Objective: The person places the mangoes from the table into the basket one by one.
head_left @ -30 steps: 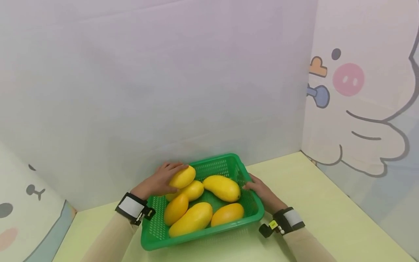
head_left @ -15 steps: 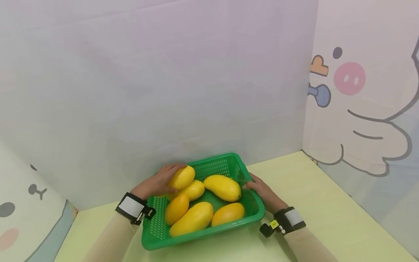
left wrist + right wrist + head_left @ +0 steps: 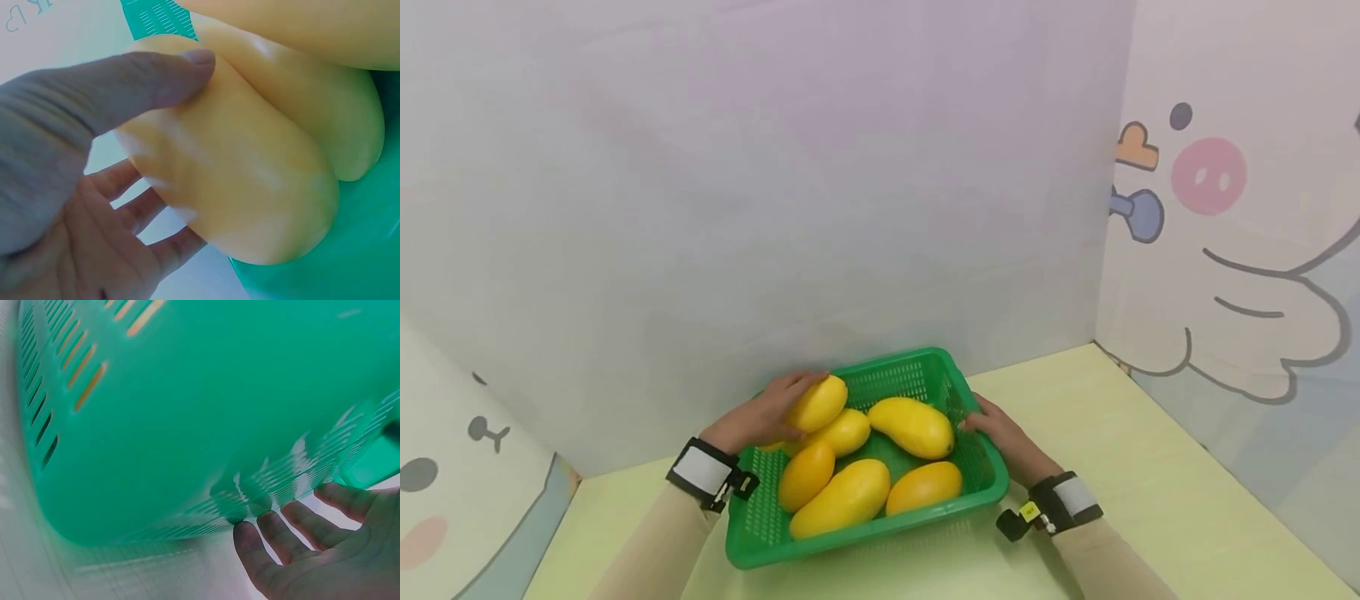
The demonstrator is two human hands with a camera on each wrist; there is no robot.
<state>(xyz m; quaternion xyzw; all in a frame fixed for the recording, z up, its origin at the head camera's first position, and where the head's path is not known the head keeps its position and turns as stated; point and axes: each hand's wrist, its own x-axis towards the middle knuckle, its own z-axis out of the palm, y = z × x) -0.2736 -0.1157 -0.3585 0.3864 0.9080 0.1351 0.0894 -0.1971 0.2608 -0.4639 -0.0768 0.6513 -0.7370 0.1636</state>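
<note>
Your left hand [image 3: 758, 414] lay at the far left corner of the green basket [image 3: 972, 492], its grip curled round the topmost mango [image 3: 818, 403]. In the left wrist view your thumb [image 3: 134, 78] pressed along the top of that mango [image 3: 237, 187] while the fingers [image 3: 147, 215] cupped it from below. The held mango rested on a second mango [image 3: 846, 432] just beneath it, the two touching.

Further right inside the basket lay four more mangoes: an orange-tinged one [image 3: 806, 475] near the left wall, a long yellow one [image 3: 840, 498] toward the front, a yellow one [image 3: 912, 427] toward the back right, and an orange one [image 3: 924, 487] at the front right. They lay close together, several of them touching.

The basket stood on the pale green desk [image 3: 1150, 467], near the back wall panel [image 3: 775, 183].

Your right hand [image 3: 1000, 435] was against the outer right wall of the basket. In the right wrist view its grip was loose and unclenched, straight fingers [image 3: 294, 525] meeting the slotted side of the basket [image 3: 187, 419] and holding nothing.

To the far right, a cartoon panel [image 3: 1232, 233] closed off the desk's edge.
</note>
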